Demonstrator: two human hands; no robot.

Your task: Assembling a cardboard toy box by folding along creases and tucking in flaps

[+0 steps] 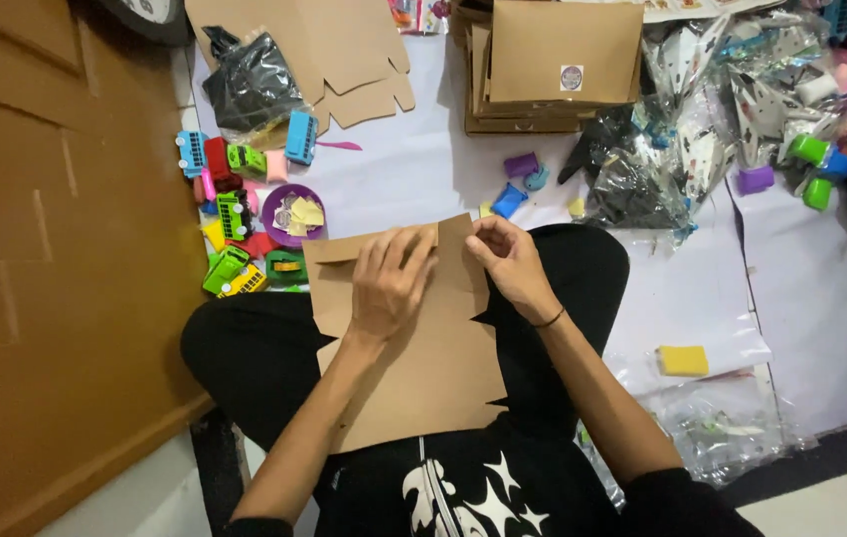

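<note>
Brown card blank (414, 368) on lap looked light, stiff, creasable; left hand (389, 283) lay flat on it, right hand (513, 264) pinched top flap, best held by edges.

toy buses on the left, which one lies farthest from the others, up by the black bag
The light blue toy bus, beside the black plastic bag; the other buses cluster lower, around the purple plate.
</note>
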